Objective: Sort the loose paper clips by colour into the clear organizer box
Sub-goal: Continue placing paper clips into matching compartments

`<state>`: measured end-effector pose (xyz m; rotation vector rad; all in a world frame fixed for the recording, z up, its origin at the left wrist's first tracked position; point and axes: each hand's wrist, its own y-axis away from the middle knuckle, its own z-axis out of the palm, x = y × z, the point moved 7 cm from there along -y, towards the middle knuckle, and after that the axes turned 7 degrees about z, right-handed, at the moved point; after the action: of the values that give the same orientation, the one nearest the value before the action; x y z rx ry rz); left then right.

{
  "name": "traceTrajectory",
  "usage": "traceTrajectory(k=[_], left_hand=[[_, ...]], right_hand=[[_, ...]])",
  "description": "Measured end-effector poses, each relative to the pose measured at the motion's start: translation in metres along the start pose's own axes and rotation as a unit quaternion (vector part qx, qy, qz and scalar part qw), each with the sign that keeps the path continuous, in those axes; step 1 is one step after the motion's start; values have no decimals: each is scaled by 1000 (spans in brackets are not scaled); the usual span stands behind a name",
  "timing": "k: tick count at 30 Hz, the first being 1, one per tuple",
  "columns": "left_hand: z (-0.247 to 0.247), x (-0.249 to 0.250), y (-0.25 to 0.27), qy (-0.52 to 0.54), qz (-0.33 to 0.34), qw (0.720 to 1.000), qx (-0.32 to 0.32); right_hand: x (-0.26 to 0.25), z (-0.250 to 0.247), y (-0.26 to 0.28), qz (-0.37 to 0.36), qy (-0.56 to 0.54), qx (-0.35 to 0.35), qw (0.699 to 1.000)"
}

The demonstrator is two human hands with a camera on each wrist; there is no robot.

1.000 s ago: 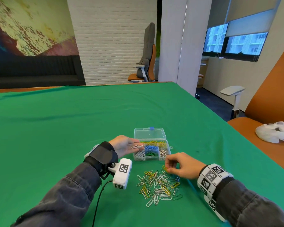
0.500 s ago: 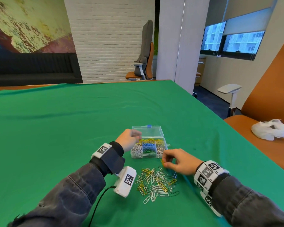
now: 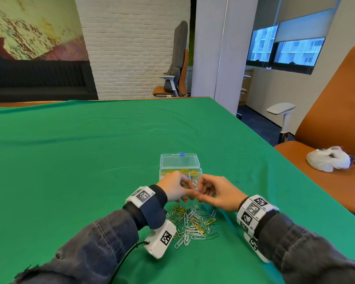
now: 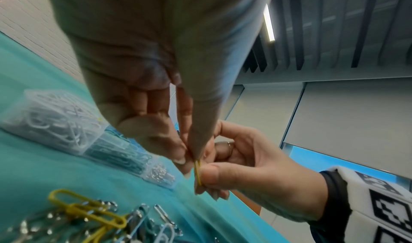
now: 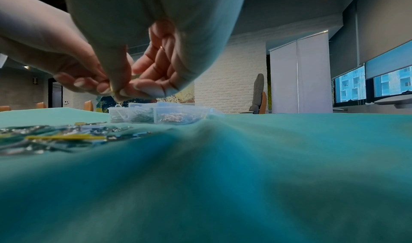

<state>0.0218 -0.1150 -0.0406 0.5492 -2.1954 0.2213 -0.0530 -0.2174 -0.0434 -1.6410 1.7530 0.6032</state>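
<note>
Green bench [image 3: 90,160], box [image 3: 180,163] already part-filled by colour. Both hands, left [image 3: 173,186] and right [image 3: 219,192], pinch one yellow clip [image 4: 198,172] together; a big mixed pile [image 3: 193,224] is left.

Box behind, loose clips in front, both hands between

On the table [image 3: 90,160], the organizer box [image 3: 180,171] sits behind the pile of paper clips [image 3: 193,224]; the left hand [image 3: 173,188] and right hand [image 3: 217,192] meet above the gap, sharing one paper clip [image 4: 198,172]. A chair [image 3: 326,140] stands right of the table.
</note>
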Motion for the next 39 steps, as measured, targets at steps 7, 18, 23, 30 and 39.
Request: traceTrajectory(k=[7, 18, 23, 30, 39], left_hand=[[-7, -10, -3, -10, -6, 1000, 28], [-83, -45, -47, -142, -79, 978, 134], [-79, -36, -42, -181, -61, 975, 116], [-17, -2, 4, -229, -51, 967, -97], [7, -13, 18, -257, -64, 957, -119]], right_hand=[[3, 4, 0, 21, -4, -16, 1000], [7, 6, -1, 20, 77, -19, 997], [5, 3, -2, 17, 85, -15, 996], [15, 2, -4, 27, 95, -2, 995], [7, 18, 2, -14, 113, -105, 988]])
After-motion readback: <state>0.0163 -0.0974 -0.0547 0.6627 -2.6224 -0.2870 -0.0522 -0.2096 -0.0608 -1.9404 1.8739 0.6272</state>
